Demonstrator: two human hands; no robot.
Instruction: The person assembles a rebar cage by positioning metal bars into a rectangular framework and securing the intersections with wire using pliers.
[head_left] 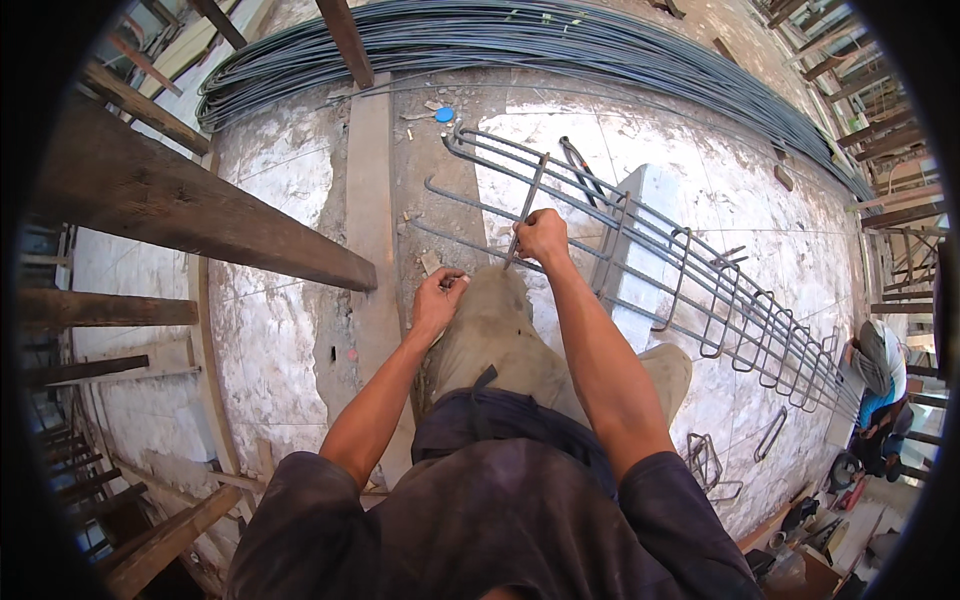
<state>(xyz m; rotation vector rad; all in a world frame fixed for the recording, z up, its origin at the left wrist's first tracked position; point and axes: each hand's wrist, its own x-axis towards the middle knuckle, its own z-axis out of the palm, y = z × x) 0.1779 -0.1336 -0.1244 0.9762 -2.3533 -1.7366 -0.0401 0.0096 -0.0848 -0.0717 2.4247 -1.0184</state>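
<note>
Long steel reinforcing bars [640, 220] run from in front of me toward the far right, partly caged by bent stirrups. My right hand [541, 238] is closed around a rusty stirrup [532, 188] that crosses the bars near their hooked ends. Beside my bent knee, my left hand [438, 302] has its thumb and fingers pinched together. Whatever it may hold is too small to make out. Under the bars stands a pale block [640, 262]. Dark-handled pliers [580, 170] lie just beyond the bars.
A large coil of steel rod [500, 40] stretches across the back. Thick timber posts [220, 200] rise at the left, by a flat plank [368, 190]. Loose stirrups [705, 462] lie at the right. Another person [880, 370] is crouched at the bars' far end.
</note>
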